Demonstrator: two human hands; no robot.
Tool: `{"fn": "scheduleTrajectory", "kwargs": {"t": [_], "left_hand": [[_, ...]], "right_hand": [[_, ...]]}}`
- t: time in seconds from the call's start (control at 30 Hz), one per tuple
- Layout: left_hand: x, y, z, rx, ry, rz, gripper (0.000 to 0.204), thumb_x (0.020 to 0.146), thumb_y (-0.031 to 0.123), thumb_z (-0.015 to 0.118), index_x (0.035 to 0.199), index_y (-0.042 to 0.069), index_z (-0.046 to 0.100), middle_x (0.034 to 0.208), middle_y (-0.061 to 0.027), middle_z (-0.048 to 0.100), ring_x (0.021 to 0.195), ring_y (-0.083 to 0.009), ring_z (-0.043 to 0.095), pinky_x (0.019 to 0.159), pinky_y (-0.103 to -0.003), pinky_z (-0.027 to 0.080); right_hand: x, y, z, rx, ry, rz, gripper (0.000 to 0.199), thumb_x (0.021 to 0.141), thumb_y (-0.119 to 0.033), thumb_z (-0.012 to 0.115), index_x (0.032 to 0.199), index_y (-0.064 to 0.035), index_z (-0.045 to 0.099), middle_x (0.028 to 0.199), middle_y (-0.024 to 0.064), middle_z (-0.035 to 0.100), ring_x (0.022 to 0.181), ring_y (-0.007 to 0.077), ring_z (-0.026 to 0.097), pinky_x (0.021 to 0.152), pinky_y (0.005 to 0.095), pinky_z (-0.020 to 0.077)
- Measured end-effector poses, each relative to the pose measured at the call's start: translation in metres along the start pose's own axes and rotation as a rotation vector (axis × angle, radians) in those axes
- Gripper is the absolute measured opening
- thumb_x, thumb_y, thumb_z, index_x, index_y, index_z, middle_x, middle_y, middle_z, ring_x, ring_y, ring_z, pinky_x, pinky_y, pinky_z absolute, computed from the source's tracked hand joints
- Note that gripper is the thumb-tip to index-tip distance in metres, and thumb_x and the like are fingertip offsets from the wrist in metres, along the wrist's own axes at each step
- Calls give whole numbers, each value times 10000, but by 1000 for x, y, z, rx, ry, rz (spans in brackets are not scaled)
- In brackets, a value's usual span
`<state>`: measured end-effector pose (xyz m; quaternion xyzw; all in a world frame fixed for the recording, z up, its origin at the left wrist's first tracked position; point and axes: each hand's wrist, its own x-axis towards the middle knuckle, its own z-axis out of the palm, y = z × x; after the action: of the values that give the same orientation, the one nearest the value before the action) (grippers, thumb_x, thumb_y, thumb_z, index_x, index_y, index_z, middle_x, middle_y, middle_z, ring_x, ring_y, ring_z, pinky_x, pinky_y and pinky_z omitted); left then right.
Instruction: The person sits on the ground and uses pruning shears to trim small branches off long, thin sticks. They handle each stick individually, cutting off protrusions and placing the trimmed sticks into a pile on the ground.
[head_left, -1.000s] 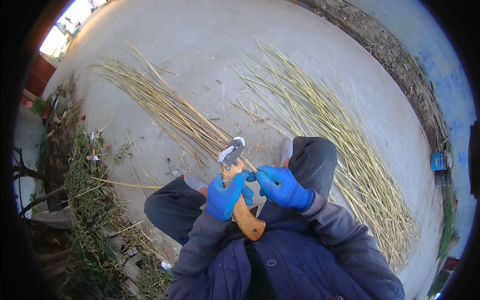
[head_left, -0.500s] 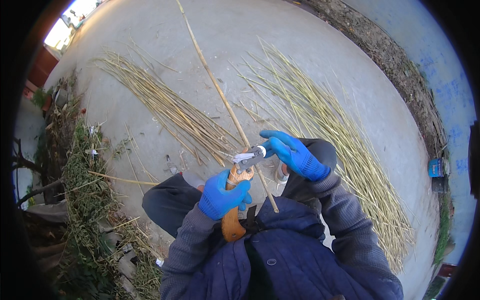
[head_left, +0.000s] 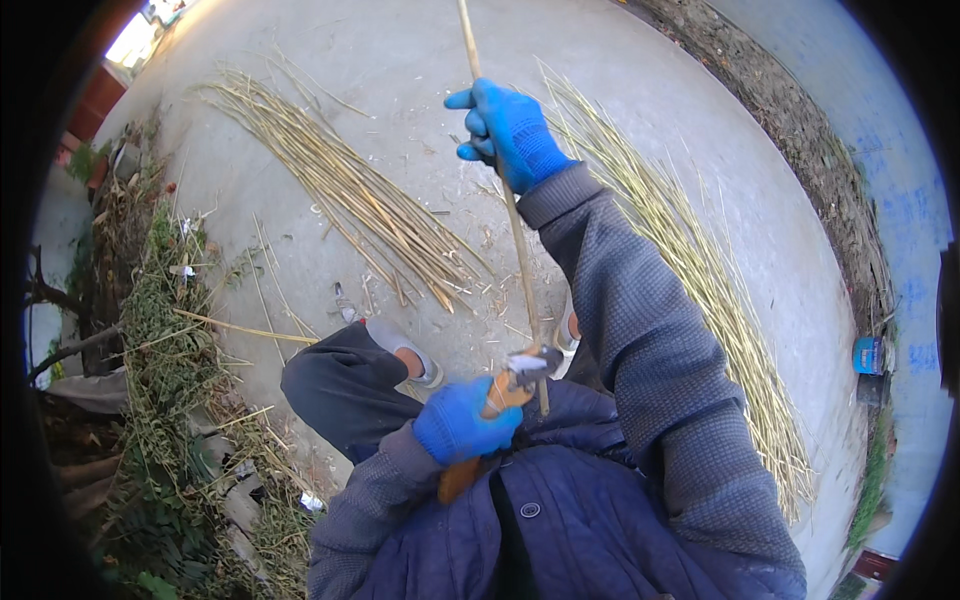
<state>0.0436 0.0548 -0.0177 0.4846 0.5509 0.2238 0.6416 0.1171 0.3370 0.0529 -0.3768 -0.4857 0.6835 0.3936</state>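
Apparently the two hands share the work by level: one low with the tool, one high with the stalk. The left hand (head_left: pixel 468 422) is wrapped around the wooden handle of the tool (head_left: pixel 509 395), fingers and thumb closed on it, just in front of the jacket (head_left: pixel 600 530). Held that near the body, the handle probably stays steadier. Its metal head (head_left: pixel 532 364) leans up and to the right, right at the lower part of the stalk (head_left: pixel 523 260); blur there hides whether it grips the stalk or only lies against it.

The right hand (head_left: pixel 508 130) is out at arm's length, most fingers curled around the stalk and one finger sticking out to the left. Gripping it that far up likely keeps the long piece in line and stops it swinging. The stalk runs upright from the top edge, through this hand, and ends below the tool near the jacket.

On the floor (head_left: pixel 430 60), one pile (head_left: pixel 352 192) lies to the left and another (head_left: pixel 716 320) to the right, well apart, both within reach at their near ends, perhaps to keep them from mixing.
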Motion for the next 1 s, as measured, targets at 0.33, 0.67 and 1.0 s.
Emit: {"fn": "scheduleTrajectory", "kwargs": {"t": [0.33,0.67,1.0], "left_hand": [[-8,-6,-6,88,117,47,414,840,327,718,999,-44,628,785,-167,707,708,-229,726,659,-359,568],[17,-18,-18,79,125,115,379,832,290,732,973,-47,631,797,-190,697,744,-256,723,654,-370,565],[28,9,-39,-81,39,37,340,887,221,699,1049,-66,612,816,-143,709,693,-158,706,590,-288,568]], "right_hand": [[22,-8,-22,47,253,-115,349,976,-214,396,1074,36,620,646,-4,457,474,87,417,582,290,590],[-3,26,-36,109,224,40,311,1002,-267,417,1063,1,563,599,-49,371,458,67,364,566,278,543],[-18,28,-31,108,220,10,346,997,-273,394,1012,17,581,602,-21,410,457,85,395,562,299,564]]}}
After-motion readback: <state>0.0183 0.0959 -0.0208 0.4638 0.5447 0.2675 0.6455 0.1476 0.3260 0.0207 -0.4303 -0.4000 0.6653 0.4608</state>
